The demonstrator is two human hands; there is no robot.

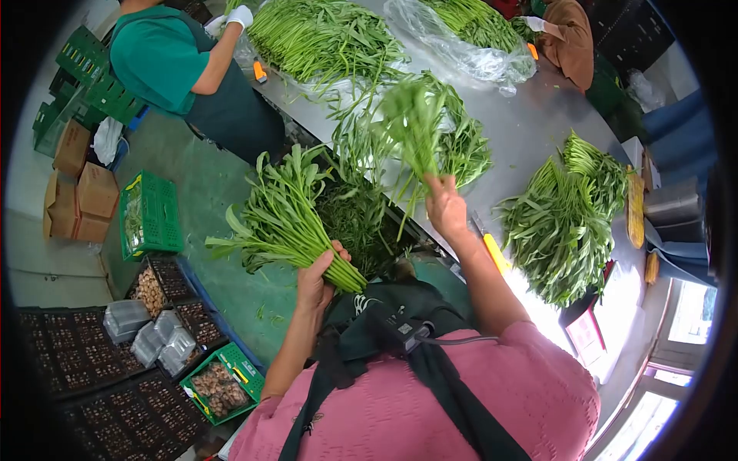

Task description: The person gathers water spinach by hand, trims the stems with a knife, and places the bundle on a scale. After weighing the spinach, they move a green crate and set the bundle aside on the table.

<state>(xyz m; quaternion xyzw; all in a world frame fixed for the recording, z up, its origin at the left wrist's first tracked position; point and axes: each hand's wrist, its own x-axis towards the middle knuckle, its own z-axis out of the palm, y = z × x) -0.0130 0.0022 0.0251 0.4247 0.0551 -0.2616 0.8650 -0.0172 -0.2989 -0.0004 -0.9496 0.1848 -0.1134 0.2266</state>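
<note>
My left hand [317, 278] grips a thick bunch of long-leaved green stalks [284, 219] by the cut ends, held out over the floor beside the table. My right hand [446, 203] is raised above the steel table [530, 127] and pinches a smaller sprig of greens [411, 115] by its stems, leaves pointing away from me. Right beyond that sprig lies a loose pile of the same greens [461, 146].
Another heap of greens [565, 219] lies at the right, a yellow-handled knife [492, 250] beside it. More greens [323, 34] and a plastic bag [461, 50] sit farther along. A person in a green apron [177, 65] works opposite. Green crates [150, 215] and cardboard boxes [81, 192] stand on the floor.
</note>
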